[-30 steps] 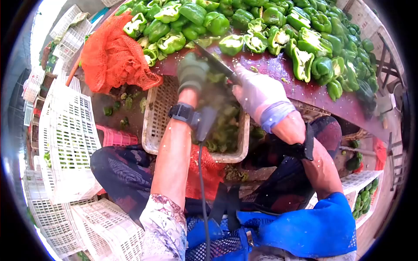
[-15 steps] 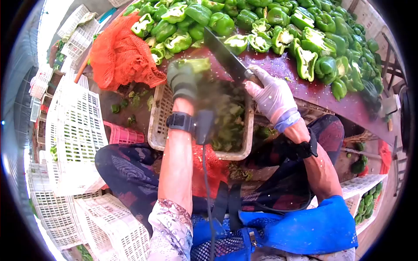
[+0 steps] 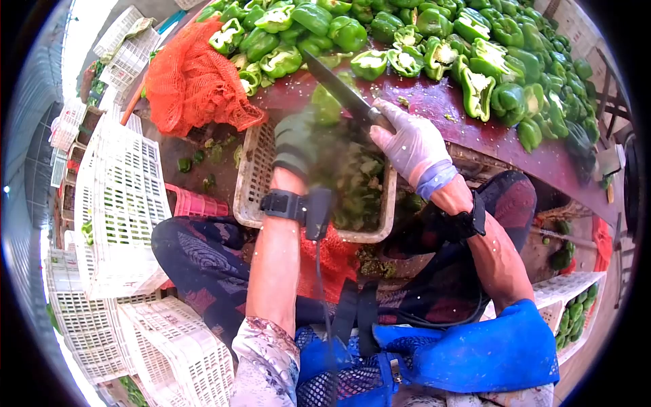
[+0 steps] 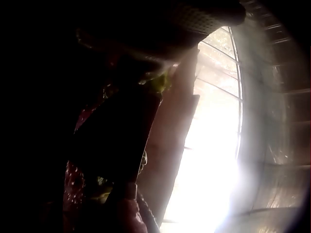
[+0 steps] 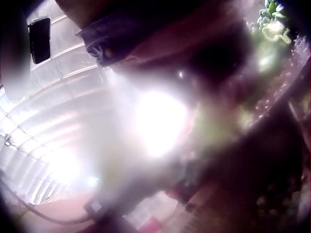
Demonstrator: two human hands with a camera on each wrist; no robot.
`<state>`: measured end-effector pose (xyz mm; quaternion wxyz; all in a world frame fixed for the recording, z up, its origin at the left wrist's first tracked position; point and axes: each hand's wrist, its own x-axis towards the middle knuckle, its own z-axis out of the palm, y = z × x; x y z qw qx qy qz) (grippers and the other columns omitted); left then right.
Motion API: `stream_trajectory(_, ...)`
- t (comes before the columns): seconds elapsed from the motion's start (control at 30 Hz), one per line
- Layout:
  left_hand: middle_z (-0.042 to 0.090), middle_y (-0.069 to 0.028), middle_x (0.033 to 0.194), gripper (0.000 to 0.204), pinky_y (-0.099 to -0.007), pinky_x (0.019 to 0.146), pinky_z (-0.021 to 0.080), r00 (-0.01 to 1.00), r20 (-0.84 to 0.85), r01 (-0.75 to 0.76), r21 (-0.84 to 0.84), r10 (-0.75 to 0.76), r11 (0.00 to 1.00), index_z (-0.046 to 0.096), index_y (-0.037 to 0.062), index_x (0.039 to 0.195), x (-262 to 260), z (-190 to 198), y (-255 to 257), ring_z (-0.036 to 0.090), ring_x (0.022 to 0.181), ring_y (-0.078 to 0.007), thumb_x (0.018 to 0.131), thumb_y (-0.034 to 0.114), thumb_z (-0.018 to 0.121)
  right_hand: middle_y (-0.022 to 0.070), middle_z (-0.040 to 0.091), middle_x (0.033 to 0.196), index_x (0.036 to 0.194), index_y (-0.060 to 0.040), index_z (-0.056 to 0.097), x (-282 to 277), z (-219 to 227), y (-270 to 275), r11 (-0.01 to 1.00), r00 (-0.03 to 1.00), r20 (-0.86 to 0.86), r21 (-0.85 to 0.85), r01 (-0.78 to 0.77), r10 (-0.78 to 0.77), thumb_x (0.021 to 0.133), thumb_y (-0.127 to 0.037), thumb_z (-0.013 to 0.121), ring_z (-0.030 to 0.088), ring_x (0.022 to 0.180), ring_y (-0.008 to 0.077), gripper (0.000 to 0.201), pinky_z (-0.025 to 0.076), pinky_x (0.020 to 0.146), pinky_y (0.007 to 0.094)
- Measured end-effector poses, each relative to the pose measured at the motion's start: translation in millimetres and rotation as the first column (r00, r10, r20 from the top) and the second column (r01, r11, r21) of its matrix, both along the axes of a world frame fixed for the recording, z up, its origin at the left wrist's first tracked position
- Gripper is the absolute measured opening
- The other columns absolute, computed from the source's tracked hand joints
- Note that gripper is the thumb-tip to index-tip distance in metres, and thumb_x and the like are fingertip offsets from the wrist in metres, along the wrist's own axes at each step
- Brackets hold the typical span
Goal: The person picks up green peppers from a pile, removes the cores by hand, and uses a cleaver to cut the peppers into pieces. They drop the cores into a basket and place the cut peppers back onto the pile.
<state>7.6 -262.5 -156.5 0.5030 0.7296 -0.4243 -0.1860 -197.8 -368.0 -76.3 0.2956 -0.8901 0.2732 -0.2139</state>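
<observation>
My left hand [image 3: 294,141], in a grey-green glove, holds a green bell pepper [image 3: 327,103] above the near edge of the table; haze blurs this spot in the head view. In my right hand [image 3: 413,144], which wears a thin whitish glove, is the handle of a broad-bladed knife [image 3: 342,89]. Its blade slants up and left, overlapping the pepper's upper right side in the head view. The left wrist view has the knife blade [image 4: 124,131] as a dark silhouette below a bit of lit green pepper [image 4: 161,81]. Glare and blur hide most of the right wrist view.
Halved and whole peppers [image 3: 508,102] heap across the dark red table [image 3: 434,119]. Under my hands sits a plastic crate [image 3: 247,186] holding green pieces. An orange mesh bag [image 3: 193,78] hangs over the table's left end. White crates [image 3: 122,203] stack at the left.
The knife lifted away from the left hand, then came back down and left beside the pepper. My left hand shifted slightly, and the pepper turned more upright.
</observation>
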Motion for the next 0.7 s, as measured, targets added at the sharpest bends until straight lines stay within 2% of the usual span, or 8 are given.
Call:
stream_trajectory(0.1,0.067,-0.0075,0.090,0.018,-0.0396,0.061,0.054,0.838,0.545,0.063,-0.032,-0.035,0.998,0.066,0.0084,0.102,4.2,-54.0,-5.2,0.065,0.072,-0.0223,0.088,0.019,0.061,0.0228,0.067,0.091,0.124,-0.0080,0.059,0.2,1.9,0.6,1.000,1.000,0.028,0.017,0.012,-0.012,0.086,-0.026,0.065,0.066,0.084,0.0393,0.043,0.052,0.074,0.0445)
stream_trajectory(0.17,0.061,-0.0020,0.079,0.017,-0.0412,0.051,0.044,0.971,0.235,0.032,-0.331,0.050,0.943,0.068,0.0163,0.088,8.3,-92.0,-21.9,0.062,0.066,-0.0229,0.080,0.031,0.064,0.0216,0.068,0.092,0.122,-0.0106,0.060,-1.7,8.7,2.6,0.998,0.999,0.038,0.054,0.036,-0.038,0.085,-0.026,0.064,0.066,0.086,0.0403,0.040,0.052,0.076,0.0469)
stream_trajectory(0.27,0.059,-0.0008,0.075,0.023,-0.0423,0.048,0.040,0.948,-0.280,-0.248,-0.352,0.151,0.902,0.068,0.0162,0.083,12.5,-108.0,-32.7,0.061,0.067,-0.0238,0.076,0.037,0.066,0.0221,0.068,0.093,0.123,-0.0101,0.060,-6.1,11.0,2.8,0.999,0.993,0.113,0.042,0.012,-0.017,0.085,-0.025,0.064,0.066,0.087,0.0401,0.041,0.052,0.076,0.0464)
stream_trajectory(0.33,0.062,-0.0047,0.078,0.021,-0.0407,0.048,0.044,0.926,0.116,-0.350,-0.099,0.360,0.932,0.066,0.0105,0.090,11.8,-113.1,-33.6,0.062,0.066,-0.0238,0.081,0.029,0.064,0.0218,0.068,0.095,0.124,-0.0098,0.059,-9.5,16.9,3.1,1.000,0.997,0.073,-0.003,-0.012,0.013,0.085,-0.024,0.063,0.066,0.087,0.0394,0.041,0.053,0.076,0.0457)
stream_trajectory(0.37,0.064,-0.0078,0.080,0.017,-0.0391,0.048,0.049,0.705,0.642,-0.431,0.049,0.302,0.901,0.064,0.0068,0.096,8.6,-111.5,-34.1,0.063,0.062,-0.0236,0.086,0.020,0.061,0.0217,0.068,0.096,0.124,-0.0096,0.059,-10.6,18.2,3.3,0.999,0.998,0.052,-0.025,-0.026,0.027,0.085,-0.023,0.063,0.066,0.087,0.0391,0.042,0.053,0.076,0.0453)
stream_trajectory(0.43,0.066,-0.0108,0.082,0.013,-0.0371,0.046,0.052,0.550,0.816,-0.393,0.064,0.179,0.917,0.063,0.0030,0.100,11.6,-104.8,-30.3,0.063,0.056,-0.0232,0.091,0.012,0.059,0.0208,0.068,0.097,0.125,-0.0098,0.059,-11.3,15.5,4.8,0.995,0.993,0.102,-0.087,-0.053,0.062,0.085,-0.022,0.063,0.067,0.085,0.0383,0.042,0.053,0.076,0.0447)
stream_trajectory(0.47,0.066,-0.0107,0.080,0.013,-0.0368,0.044,0.051,0.773,0.593,-0.238,-0.057,0.225,0.969,0.063,0.0029,0.099,18.5,-89.8,-23.0,0.062,0.054,-0.0230,0.091,0.012,0.059,0.0204,0.068,0.098,0.126,-0.0100,0.059,-11.3,14.5,5.3,0.991,0.989,0.126,-0.119,-0.065,0.080,0.085,-0.022,0.062,0.067,0.085,0.0379,0.042,0.053,0.075,0.0444)
stream_trajectory(0.7,0.067,-0.0102,0.080,0.019,-0.0364,0.056,0.051,0.932,0.335,-0.152,0.010,0.140,0.988,0.067,0.0056,0.092,20.0,-36.9,-12.8,0.064,0.069,-0.0245,0.083,0.022,0.066,0.0207,0.068,0.093,0.125,-0.0104,0.060,7.0,16.0,3.5,0.965,0.983,-0.143,-0.219,-0.147,0.117,0.086,-0.025,0.062,0.066,0.082,0.0397,0.042,0.051,0.073,0.0465)
